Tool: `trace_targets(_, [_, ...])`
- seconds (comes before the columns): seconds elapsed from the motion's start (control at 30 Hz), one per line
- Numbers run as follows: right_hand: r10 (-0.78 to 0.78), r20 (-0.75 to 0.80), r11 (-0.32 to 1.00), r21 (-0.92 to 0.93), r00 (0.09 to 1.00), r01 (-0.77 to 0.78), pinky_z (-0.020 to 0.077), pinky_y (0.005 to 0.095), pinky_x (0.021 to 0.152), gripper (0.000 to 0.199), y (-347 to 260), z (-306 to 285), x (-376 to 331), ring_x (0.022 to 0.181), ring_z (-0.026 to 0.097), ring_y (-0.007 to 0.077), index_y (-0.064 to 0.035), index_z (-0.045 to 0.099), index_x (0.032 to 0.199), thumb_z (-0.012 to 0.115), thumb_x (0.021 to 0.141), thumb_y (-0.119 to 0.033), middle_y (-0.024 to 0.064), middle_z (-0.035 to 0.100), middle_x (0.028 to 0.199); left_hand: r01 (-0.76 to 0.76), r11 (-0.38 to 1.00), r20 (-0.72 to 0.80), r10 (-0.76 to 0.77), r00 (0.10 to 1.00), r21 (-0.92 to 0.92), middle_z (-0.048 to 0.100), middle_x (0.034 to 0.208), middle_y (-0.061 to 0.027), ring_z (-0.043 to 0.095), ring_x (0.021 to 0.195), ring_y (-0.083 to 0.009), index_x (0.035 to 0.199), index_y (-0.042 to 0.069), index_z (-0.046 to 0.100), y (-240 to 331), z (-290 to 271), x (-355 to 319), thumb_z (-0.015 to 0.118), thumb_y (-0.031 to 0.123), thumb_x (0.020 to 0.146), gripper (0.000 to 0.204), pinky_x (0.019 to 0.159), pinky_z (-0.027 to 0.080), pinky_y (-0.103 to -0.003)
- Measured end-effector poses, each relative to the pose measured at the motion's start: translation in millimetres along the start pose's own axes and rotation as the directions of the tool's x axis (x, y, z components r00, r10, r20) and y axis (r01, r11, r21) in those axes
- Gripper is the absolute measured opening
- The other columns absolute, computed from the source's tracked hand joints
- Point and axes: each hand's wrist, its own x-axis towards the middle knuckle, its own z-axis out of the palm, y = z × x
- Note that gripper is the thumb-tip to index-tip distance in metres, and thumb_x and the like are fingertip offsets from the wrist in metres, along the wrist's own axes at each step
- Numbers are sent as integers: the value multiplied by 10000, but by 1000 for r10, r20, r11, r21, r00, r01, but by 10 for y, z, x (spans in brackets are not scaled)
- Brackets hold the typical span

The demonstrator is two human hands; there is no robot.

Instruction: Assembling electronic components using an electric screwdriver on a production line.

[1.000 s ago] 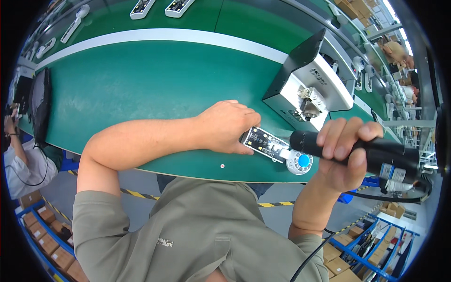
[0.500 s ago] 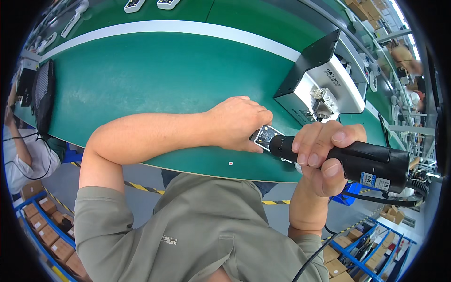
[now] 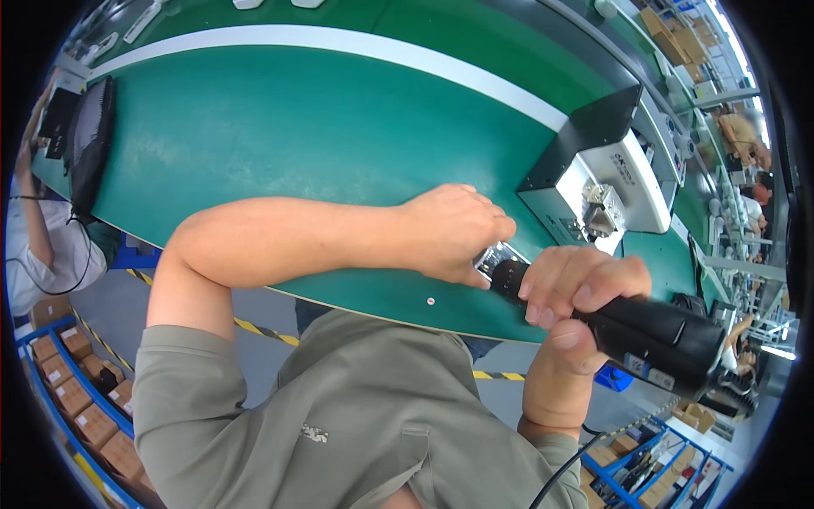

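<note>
My left hand [image 3: 458,233] is closed on a small white-edged device [image 3: 500,256] with an exposed circuit board, holding it down at the near part of the green table [image 3: 297,153]. A black electric screwdriver [image 3: 657,339] lies in the grip of my right hand [image 3: 581,293], slanting down to the right. Its nose end is at the device's board, beside my left fingertips; the bit's tip is hidden. On the tabletop nearer to me sits a tiny round white-and-red piece [image 3: 431,301].
A black-and-silver screw feeder [image 3: 627,170] stands beyond my right hand. At the far left is a dark mesh-covered object [image 3: 91,148], with another person [image 3: 42,246] beside it. White parts [image 3: 140,21] lie past the white strip [image 3: 339,41]. Box racks [image 3: 93,407] stand behind me.
The screwdriver's rear end has swung down toward me, so it slants more steeply. The whole view has shifted a little. My left hand still holds the device.
</note>
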Motion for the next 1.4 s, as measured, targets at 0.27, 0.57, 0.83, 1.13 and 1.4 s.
trace_targets(0.27, [-52,-204,997,37,978,61,480,309,588,301,-67,28,-72,559,550,183,-55,510,998,701,766,-71,48,566,683,-44,999,-4,44,999,24,644,809,-91,631,783,-308,836,63,561,-28,-10,-104,794,262,647,360,745,484,-386])
trace_targets(0.57, [-60,-347,998,14,936,69,411,242,610,251,-812,-455,-553,585,484,93,-84,474,1053,630,875,-168,3,503,695,340,938,-194,-322,927,67,641,858,-61,591,679,-232,1017,76,626,-602,-1190,-837,806,240,646,444,633,475,-329])
trace_targets(0.83, [-105,-552,981,-196,827,-6,437,272,571,228,-106,-668,-667,548,480,142,-49,506,1044,582,831,-73,34,498,633,630,671,-456,-453,766,391,647,1044,-83,621,910,-301,1163,99,604,-1657,-1976,-555,719,243,753,450,807,487,-385])
trace_targets(1.13, [-177,-635,977,-203,752,59,466,267,544,294,-22,-620,-672,526,534,160,-37,507,993,695,771,-83,48,530,621,678,285,-460,-555,693,678,589,1126,-135,571,1010,-345,1262,111,542,-2028,-1886,-322,574,59,759,506,864,466,-408])
trace_targets(1.4, [-125,-557,992,-61,821,109,453,227,529,335,-4,-770,-672,539,536,137,-16,558,993,697,703,80,61,580,640,258,808,-376,-49,925,530,564,1188,-108,548,1051,-316,1154,48,556,-1323,-1292,775,653,101,746,423,913,434,-379])
